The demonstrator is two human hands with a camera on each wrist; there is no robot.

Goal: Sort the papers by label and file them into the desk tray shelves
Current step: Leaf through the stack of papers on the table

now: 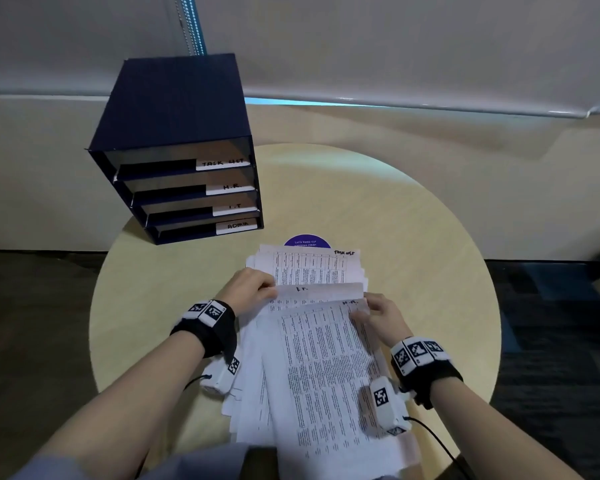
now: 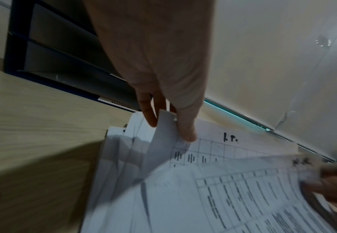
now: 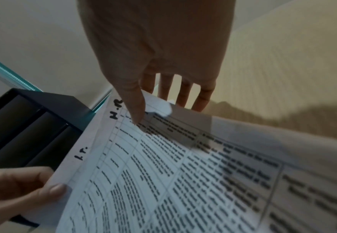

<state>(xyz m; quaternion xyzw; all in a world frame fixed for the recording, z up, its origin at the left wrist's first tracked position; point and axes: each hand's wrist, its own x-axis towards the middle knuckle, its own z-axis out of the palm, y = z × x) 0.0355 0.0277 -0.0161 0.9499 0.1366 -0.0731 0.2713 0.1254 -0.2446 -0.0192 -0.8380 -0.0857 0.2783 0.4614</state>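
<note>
The round worktop carries a dark desk tray at its far left, four shelves open toward the person and labelled, top to bottom, TASK LIST, H.R., I.T., ADMIN. The fanned stack of papers lies near the person, long axis running away from the body, well apart from the tray. A sheet marked H.R. is pinched at its far right corner by the right hand; a sheet marked I.T. is pinched at its left edge by the left hand. The tray lies forward-left of both grips, nearer the left hand. A purple sticker is partly covered; nothing is seen blocking the path.
</note>
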